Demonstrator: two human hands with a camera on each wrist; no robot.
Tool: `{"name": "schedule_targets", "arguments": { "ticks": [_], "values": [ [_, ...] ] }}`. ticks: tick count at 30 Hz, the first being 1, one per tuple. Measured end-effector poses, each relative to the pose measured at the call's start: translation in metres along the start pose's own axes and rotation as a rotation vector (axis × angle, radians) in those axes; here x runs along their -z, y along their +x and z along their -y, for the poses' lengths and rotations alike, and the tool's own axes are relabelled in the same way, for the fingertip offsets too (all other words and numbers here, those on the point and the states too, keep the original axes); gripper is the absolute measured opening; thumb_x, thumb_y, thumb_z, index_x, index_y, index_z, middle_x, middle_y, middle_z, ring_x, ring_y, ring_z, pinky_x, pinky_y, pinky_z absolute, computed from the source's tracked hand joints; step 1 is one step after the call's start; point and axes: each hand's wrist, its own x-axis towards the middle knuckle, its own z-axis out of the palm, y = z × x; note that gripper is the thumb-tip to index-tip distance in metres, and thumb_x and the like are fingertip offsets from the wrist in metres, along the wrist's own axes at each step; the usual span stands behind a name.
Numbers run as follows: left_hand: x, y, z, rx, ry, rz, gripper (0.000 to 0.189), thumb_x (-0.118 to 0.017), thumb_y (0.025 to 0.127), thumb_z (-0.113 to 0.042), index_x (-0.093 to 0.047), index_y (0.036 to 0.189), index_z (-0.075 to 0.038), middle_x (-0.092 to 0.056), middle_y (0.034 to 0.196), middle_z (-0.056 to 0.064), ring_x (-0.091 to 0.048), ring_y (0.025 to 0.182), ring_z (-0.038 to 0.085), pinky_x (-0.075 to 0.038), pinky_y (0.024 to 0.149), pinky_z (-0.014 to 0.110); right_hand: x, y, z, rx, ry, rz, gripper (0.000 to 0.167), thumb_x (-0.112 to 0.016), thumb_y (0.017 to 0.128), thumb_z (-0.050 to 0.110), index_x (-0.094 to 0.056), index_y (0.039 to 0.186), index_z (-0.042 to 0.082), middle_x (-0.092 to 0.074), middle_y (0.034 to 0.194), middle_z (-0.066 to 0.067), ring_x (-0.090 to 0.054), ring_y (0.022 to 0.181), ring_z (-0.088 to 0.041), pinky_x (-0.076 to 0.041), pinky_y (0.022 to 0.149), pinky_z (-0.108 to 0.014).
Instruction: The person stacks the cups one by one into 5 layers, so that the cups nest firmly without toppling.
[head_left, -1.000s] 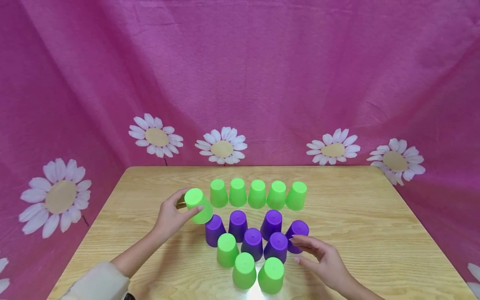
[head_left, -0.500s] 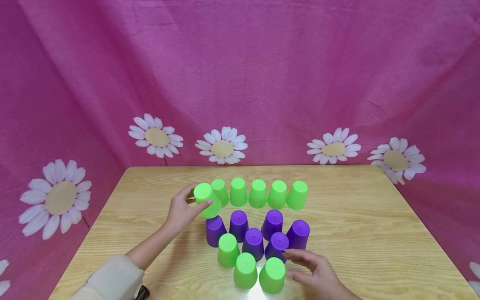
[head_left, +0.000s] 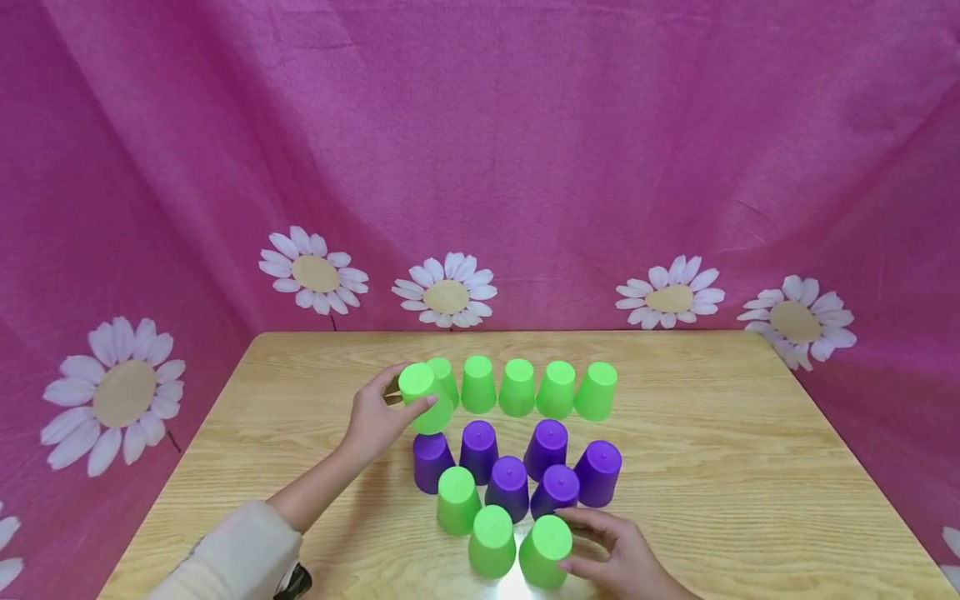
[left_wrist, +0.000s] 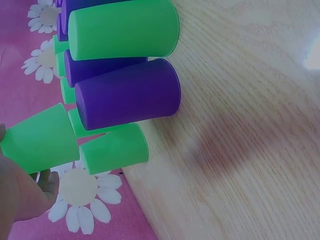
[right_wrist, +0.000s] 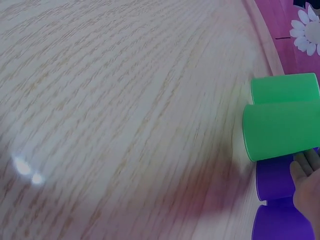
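Observation:
My left hand holds an upside-down green cup between thumb and fingers. The cup is raised, overlapping the leftmost green cup of the back row in the head view; the left wrist view shows this held cup tilted in the grip. My right hand is at the right side of the front-right green cup. Its fingertips reach behind that cup and the thumb is close to its near side; whether they press on it is unclear. In the right wrist view, fingers lie beside the green cup.
Several green cups stand upside down in a back row on the wooden table. Several purple cups stand in the middle. Two more green cups, one front-left and one front-centre, stand nearby. A pink daisy-print cloth hangs behind.
My left hand has carried its green cup rightward and slightly away, toward the back row. My right hand has moved from beside the right purple cup down and left to the front-right green cup.

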Motion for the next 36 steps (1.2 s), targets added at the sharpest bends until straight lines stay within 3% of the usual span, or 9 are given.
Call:
{"name": "schedule_targets", "arguments": {
  "ticks": [6,21,30,36],
  "values": [
    [-0.003,0.0,0.002,-0.003,-0.003,0.01,0.051,-0.076,0.074,-0.01,-0.057,0.121,-0.003,-0.065,0.112,0.016,-0.061,0.102,0.029,-0.053,0.088,0.039,-0.004,0.001,-0.002,0.0,-0.09,-0.007,0.046,-0.073,0.073,-0.002,-0.057,0.117,-0.007,-0.065,0.116,0.004,-0.055,0.109,0.005,-0.047,0.092,-0.016],
    [-0.01,0.005,-0.004,-0.01,-0.009,0.009,0.051,-0.076,0.074,-0.009,-0.057,0.121,-0.003,-0.065,0.112,0.016,-0.062,0.101,0.028,-0.053,0.088,0.038,-0.004,0.002,0.002,0.002,-0.128,-0.01,0.044,-0.074,0.074,0.001,-0.058,0.114,-0.006,-0.066,0.111,-0.005,-0.055,0.107,0.006,-0.048,0.091,-0.015],
    [-0.012,0.008,-0.007,-0.044,0.003,0.015,0.052,-0.077,0.074,-0.01,-0.057,0.122,-0.004,-0.065,0.112,0.015,-0.062,0.101,0.028,-0.053,0.088,0.039,0.003,0.01,0.023,-0.011,-0.129,-0.044,0.042,-0.073,0.074,-0.001,-0.058,0.113,-0.007,-0.063,0.113,0.011,-0.057,0.104,0.005,-0.048,0.09,-0.014],
    [-0.012,0.014,-0.01,-0.067,0.001,0.021,0.051,-0.077,0.074,-0.01,-0.057,0.121,-0.004,-0.064,0.113,0.015,-0.062,0.103,0.029,-0.052,0.089,0.039,0.01,0.018,0.037,0.062,-0.138,-0.028,0.044,-0.073,0.071,-0.005,-0.058,0.113,-0.005,-0.063,0.113,0.012,-0.057,0.103,0.004,-0.049,0.089,-0.014]
  ]
}}
